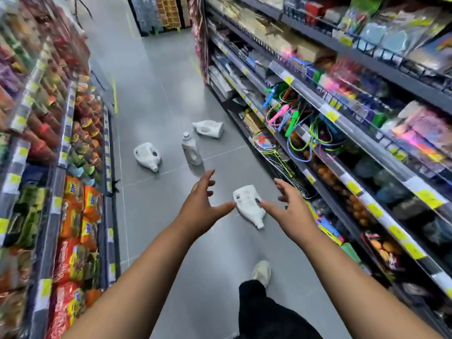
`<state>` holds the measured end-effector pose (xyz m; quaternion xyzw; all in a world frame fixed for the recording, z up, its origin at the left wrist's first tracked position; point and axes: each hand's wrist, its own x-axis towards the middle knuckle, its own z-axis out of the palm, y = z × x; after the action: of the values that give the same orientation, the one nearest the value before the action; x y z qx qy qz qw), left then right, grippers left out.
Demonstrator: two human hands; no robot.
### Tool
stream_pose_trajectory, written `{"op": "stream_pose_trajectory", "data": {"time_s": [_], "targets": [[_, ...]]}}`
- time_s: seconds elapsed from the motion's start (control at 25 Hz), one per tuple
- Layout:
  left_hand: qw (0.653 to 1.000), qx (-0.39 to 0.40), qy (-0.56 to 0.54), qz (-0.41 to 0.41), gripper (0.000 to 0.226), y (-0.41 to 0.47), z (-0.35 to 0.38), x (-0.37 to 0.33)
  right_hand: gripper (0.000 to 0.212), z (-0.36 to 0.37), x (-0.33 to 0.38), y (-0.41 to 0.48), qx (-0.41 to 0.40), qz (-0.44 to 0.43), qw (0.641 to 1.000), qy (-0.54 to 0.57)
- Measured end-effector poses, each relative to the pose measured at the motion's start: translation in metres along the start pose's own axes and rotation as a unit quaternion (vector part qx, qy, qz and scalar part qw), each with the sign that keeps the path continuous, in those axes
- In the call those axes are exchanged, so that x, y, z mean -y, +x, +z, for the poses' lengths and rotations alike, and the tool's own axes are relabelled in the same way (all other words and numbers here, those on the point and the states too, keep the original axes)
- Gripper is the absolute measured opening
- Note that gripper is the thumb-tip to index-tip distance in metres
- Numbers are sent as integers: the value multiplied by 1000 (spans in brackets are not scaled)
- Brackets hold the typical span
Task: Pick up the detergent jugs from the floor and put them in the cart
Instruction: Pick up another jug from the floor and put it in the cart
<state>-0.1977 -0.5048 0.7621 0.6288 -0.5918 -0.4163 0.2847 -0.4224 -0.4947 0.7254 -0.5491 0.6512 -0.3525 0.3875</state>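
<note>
Several white detergent jugs lie on the grey aisle floor. The nearest jug [249, 204] lies on its side with its cap toward me. My left hand [203, 204] and my right hand [288, 209] are stretched out on either side of it, fingers spread, holding nothing. Farther off, one jug [192, 150] stands upright, another jug [147, 156] lies to its left, and a third jug [209, 128] lies behind it near the right shelf. No cart is in view.
Snack shelves [73, 192] line the left side of the aisle, and shelves [342, 148] of toys and skipping ropes line the right. My shoe [261, 272] and dark trouser leg show at the bottom. Grey floor runs on to a far display [159, 13].
</note>
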Motion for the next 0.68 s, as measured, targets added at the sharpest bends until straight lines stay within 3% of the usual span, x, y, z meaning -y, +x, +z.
{"op": "stream_pose_trajectory", "data": {"time_s": [0.32,0.52,0.68], "targets": [[999,32,42,-8,90,178,7,-37,69,-15,-5,173,45,24,998,-28],[994,84,63,-8,88,280,15,-37,70,-10,-27,244,6,86,996,-6],[979,181,93,-2,87,374,32,-27,68,8,-51,290,-71,164,984,15]]}}
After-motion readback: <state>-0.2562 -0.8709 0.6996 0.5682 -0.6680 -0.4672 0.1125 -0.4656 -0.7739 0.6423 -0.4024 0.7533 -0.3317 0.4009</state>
